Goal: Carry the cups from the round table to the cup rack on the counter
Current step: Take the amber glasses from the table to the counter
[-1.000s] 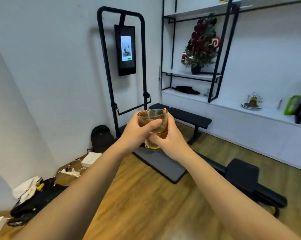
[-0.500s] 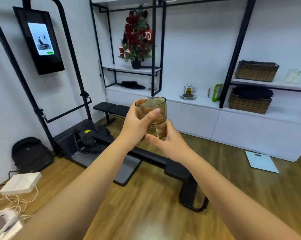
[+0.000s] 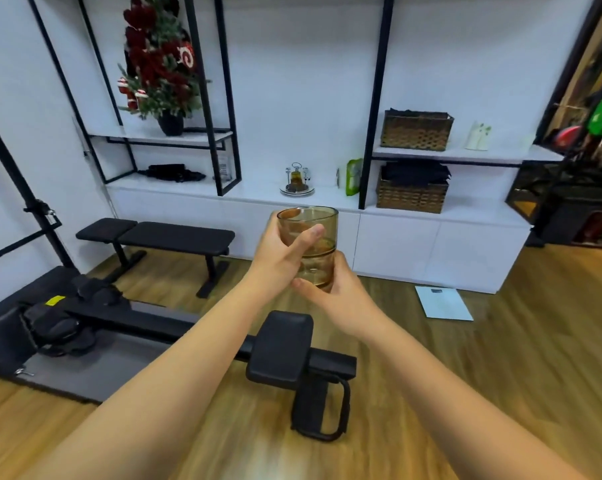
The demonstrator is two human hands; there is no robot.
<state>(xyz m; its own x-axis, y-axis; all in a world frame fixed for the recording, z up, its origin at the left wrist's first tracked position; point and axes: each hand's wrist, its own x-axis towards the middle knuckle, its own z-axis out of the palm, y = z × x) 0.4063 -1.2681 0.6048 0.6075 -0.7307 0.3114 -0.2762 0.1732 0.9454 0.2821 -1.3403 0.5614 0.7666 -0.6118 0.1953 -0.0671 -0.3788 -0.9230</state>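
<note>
Amber glass cups, stacked one inside the other, are held out in front of me at chest height. My left hand grips the upper cup with the thumb across its front. My right hand cups the bottom of the stack from below and the right. Straight beyond the cups, the cup rack stands on a round plate on the white counter, with an amber cup on it. The round table is out of view.
A black rowing machine lies across the wooden floor between me and the counter. A black bench stands at the left. Wicker baskets, a green bag and a scale on the floor are at the right.
The view has swung right from the wall screen to face the counter. The rack now sits closer and centred behind the cups. Both hands keep the same hold on the cups.
</note>
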